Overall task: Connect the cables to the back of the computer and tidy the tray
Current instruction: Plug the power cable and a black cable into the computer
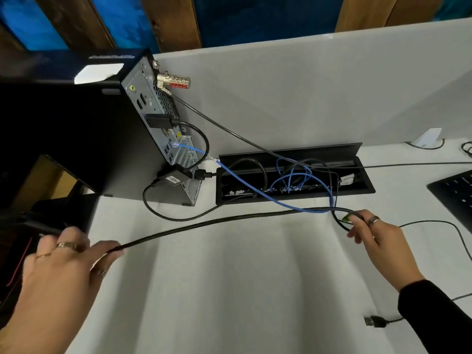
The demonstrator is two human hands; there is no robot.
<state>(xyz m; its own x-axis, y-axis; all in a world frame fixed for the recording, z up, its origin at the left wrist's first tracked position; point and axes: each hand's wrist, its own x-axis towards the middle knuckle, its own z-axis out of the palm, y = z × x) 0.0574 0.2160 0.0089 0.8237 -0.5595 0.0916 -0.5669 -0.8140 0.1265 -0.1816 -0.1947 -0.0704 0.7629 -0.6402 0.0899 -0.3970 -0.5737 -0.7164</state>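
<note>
Hands hold 1 thick black cable [204,223] stretched across the white table [242,290] in the head view. The left hand [58,272] has its grip closed on the cable at the lower left, thumb and fingers pinching it where it leaves the palm. The right hand [375,233] has its grip closed on the same cable at its far end, where the cable bends into a small loop beside a green tag [345,217].

Beyond the left grip stands the computer [107,129], upright, its back panel turned toward the cable tray [293,175]. A blue network cable [255,190] is plugged into that panel, runs past the tray's front edge and crosses the black cable just beside the right grip. Other black leads are plugged into the panel too, and a combination lock [173,80] hangs at its top corner.

The tray sits recessed in the table between the 2 grips and further away, lid raised, with blue and black wires tangled inside. Right of the right grip lies a keyboard [454,192]. Below it, near the sleeve, a loose USB plug [374,321] rests on the table.
</note>
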